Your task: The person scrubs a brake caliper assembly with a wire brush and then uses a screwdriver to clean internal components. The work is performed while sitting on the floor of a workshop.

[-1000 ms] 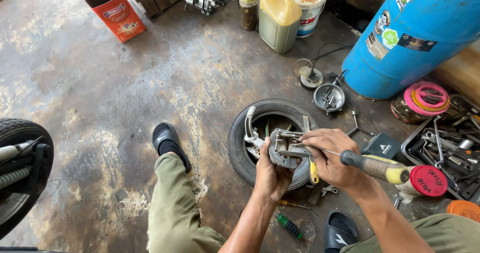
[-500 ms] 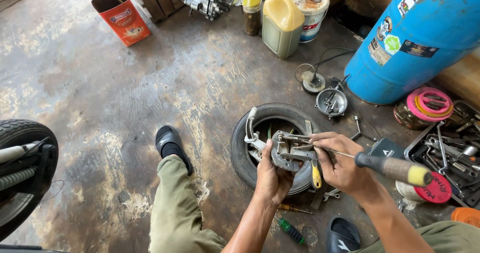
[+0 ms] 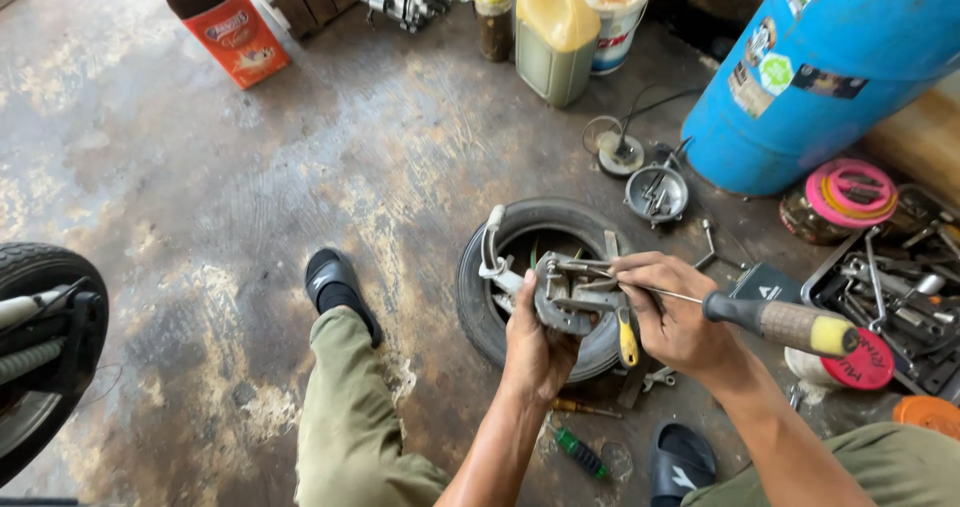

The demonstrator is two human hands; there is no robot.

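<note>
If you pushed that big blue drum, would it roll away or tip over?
Probably neither. The blue drum stands upright on the concrete floor, so it likely wouldn't roll. It looks wide and bulky, so probably hard to tip, though how full it is cannot be seen.

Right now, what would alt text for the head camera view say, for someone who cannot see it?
A seated person's left hand holds a grey metal mechanical part over a small tyre lying on a stained concrete floor, while the right hand works a screwdriver against it. A blue drum, tool tray and oil jugs stand around.
</note>
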